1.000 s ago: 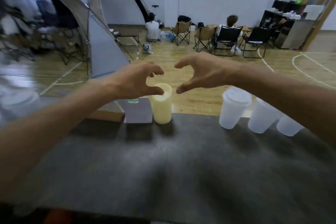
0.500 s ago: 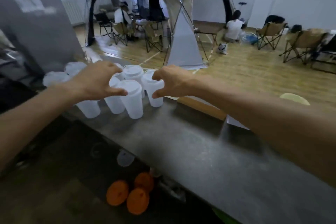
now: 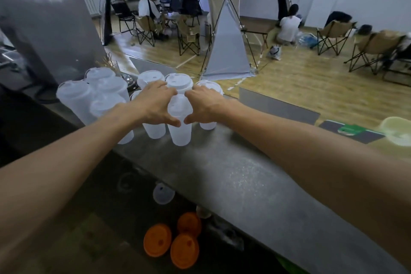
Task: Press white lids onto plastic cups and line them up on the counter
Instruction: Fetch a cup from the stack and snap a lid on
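Both hands meet at one translucent plastic cup with a white lid, the nearest of the cluster, standing upright on the grey speckled counter; left hand curls round its left side, right hand round its right side, thumbs almost meeting across the front wall; fingers partly closed on the cup rather than spread. Whether the palms bear down on the lid or only steady the body I cannot tell (the lid top is half hidden by the knuckles).

Judgement on the grip: two hands on opposite sides keep a light, thin-walled cup from tipping or sliding, either to seat the lid evenly or to shift the cup without knocking its neighbours.

The other lidded frosted cups stand bunched at the counter's left end, touching or nearly so, more a huddle than a row; the lining-up therefore looks unfinished, while lids appear on every cup I can make out.

Bare counter runs to the right of the held cup, which suits a row laid out that way; a pale yellow-green round container sits at the far right, well apart; orange round discs lie below the counter edge, out of play.
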Tool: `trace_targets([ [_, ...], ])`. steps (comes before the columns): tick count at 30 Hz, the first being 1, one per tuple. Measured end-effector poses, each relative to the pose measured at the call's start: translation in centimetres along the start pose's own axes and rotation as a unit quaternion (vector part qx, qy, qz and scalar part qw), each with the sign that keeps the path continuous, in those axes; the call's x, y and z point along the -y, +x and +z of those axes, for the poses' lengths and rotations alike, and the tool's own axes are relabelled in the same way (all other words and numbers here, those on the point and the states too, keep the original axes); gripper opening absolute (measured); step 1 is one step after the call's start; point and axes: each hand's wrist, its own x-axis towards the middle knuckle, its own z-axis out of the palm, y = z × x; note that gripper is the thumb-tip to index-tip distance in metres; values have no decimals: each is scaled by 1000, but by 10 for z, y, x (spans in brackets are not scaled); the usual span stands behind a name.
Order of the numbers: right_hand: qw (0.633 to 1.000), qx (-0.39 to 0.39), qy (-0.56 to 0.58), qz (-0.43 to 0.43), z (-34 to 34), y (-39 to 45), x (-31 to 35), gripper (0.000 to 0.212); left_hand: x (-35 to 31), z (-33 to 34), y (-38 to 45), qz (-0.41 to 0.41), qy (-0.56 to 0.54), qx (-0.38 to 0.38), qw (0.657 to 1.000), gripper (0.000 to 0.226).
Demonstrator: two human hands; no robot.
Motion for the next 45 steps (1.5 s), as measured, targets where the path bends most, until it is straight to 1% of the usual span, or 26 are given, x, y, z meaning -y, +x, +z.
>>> trace_targets([
  [3,999,4,33,-1,-5,-15,-8,65,-6,-4,-5,39,-26,-14,999,85],
  [6,997,3,73,-2,-16,-46,-26,80,-24,-10,-18,89,-76,-31,993,92],
  [8,989,19,149,0,-27,-79,-42,87,-48,-16,-26,133,-128,-28,982,93],
  [10,975,15,220,6,-38,-121,-58,81,-80,-22,-33,169,-178,-7,969,93],
  [12,969,-6,243,35,-45,-168,-78,73,-118,-24,-33,206,-200,1,958,96],
  [15,964,-40,234,116,-51,-240,-112,70,-186,-20,-23,253,-200,-2,947,98],
  [18,953,-84,205,207,-56,-307,-144,69,-261,-12,-8,301,-191,-24,934,90],
  [20,944,-86,185,258,-58,-350,-161,70,-310,-6,-1,333,-181,-7,925,89],
  [23,938,-77,113,319,-57,-406,-179,70,-375,0,1,392,-170,12,904,88],
  [27,919,-79,78,379,-48,-460,-196,72,-436,3,-8,445,-172,37,878,77],
  [29,911,-87,75,396,-42,-477,-203,71,-453,5,-12,464,-167,46,869,76],
  [31,904,-93,72,410,-38,-488,-206,69,-465,9,-17,481,-143,51,864,82],
  [33,898,-99,72,421,-34,-493,-209,69,-471,13,-22,478,-113,57,869,83],
  [36,894,-111,83,426,-35,-494,-208,65,-475,20,-28,476,-101,39,873,82],
  [38,895,-114,95,421,-35,-496,-208,65,-475,23,-31,475,-96,32,874,86],
  [40,892,-108,145,415,-35,-499,-213,63,-474,25,-36,479,-89,13,873,90],
  [41,884,-111,193,412,-36,-501,-217,57,-473,26,-39,479,-87,2,874,91],
  [42,868,-124,245,413,-37,-503,-224,47,-474,27,-41,477,-89,-8,874,92],
  [44,821,-167,338,430,-38,-504,-239,27,-476,28,-45,467,-104,-19,878,96],
  [45,795,-182,376,440,-37,-503,-246,24,-477,28,-47,461,-112,-21,880,98],
])
